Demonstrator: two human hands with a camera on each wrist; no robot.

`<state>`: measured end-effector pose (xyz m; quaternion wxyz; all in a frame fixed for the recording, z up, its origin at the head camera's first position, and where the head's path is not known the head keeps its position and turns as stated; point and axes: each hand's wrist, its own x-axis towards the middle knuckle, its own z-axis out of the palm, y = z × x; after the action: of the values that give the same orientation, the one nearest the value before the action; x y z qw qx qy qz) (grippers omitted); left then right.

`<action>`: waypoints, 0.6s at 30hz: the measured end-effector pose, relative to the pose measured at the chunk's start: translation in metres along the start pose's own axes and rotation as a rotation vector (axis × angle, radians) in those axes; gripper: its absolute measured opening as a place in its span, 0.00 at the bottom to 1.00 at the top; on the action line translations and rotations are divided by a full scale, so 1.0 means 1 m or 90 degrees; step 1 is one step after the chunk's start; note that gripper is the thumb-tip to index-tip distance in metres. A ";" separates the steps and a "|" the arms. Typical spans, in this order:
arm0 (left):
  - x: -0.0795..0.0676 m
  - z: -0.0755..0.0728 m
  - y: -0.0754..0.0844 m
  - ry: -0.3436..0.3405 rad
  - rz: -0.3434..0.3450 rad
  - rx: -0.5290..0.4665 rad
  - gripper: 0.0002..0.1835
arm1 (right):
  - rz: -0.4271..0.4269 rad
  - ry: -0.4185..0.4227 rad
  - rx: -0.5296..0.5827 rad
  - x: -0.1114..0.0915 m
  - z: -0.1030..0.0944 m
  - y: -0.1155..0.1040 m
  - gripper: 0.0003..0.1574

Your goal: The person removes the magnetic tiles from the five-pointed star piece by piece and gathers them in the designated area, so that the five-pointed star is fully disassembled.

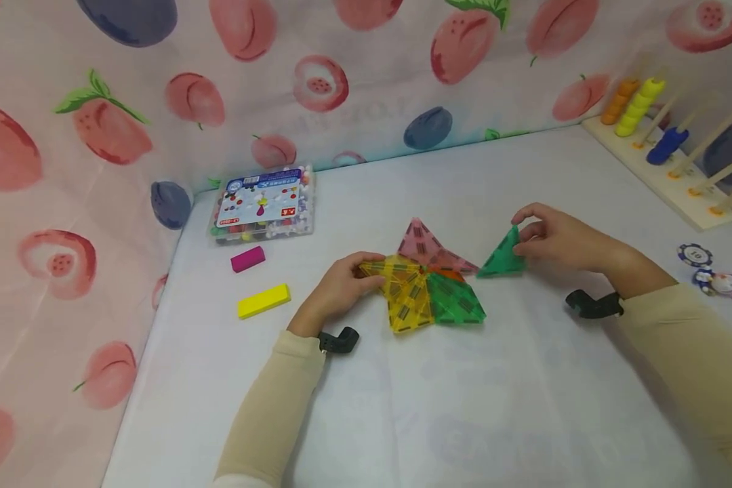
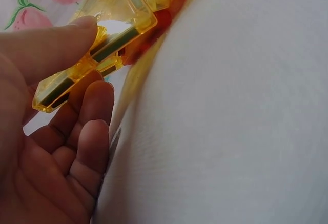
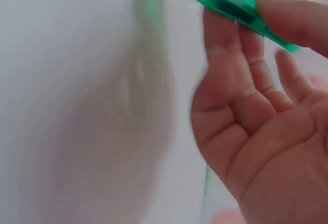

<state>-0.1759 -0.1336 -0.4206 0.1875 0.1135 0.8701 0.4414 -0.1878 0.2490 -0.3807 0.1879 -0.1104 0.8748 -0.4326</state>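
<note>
Between the hands stands a cluster of translucent magnetic tiles: yellow tiles point(image 1: 410, 293) at the left and front, a green tile point(image 1: 457, 299) at the front right, a pink tile point(image 1: 423, 244) behind, and a bit of orange. My left hand point(image 1: 346, 285) pinches the outer yellow tile point(image 2: 115, 34) between thumb and fingers, as the left wrist view shows. At the right, my right hand point(image 1: 555, 237) holds a separate green triangular tile point(image 1: 503, 256) by its right edge; its left corner comes close to the pink tile's tip. Thumb and fingers pinch that tile point(image 3: 230, 1) in the right wrist view.
A clear box of small coloured pieces point(image 1: 262, 203) lies at the back left. Before it are a magenta block point(image 1: 247, 259) and a yellow block point(image 1: 264, 301). A wooden peg board point(image 1: 665, 169) stands at the back right, with a poker chip point(image 1: 695, 255) and a small figurine point(image 1: 716, 281) nearer.
</note>
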 end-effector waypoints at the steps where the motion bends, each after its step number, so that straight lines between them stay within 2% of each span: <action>1: 0.000 0.001 0.000 0.000 -0.001 -0.001 0.20 | 0.007 0.023 0.004 -0.003 -0.007 0.004 0.28; 5: -0.005 -0.003 0.000 0.016 -0.007 -0.004 0.20 | 0.019 0.115 -0.064 -0.005 -0.032 0.016 0.23; 7: -0.006 -0.004 0.000 0.020 -0.008 -0.004 0.20 | 0.036 0.138 -0.107 -0.005 -0.041 0.020 0.24; 13: -0.005 -0.001 0.000 0.021 0.018 -0.012 0.21 | 0.097 0.129 -0.133 0.003 -0.064 0.038 0.33; 18: -0.001 0.005 0.001 0.006 0.024 -0.015 0.21 | 0.157 0.113 -0.151 0.004 -0.093 0.065 0.37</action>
<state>-0.1725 -0.1294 -0.4223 0.1762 0.1258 0.8635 0.4556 -0.2327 0.3532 -0.3823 0.1471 0.0149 0.9397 -0.3084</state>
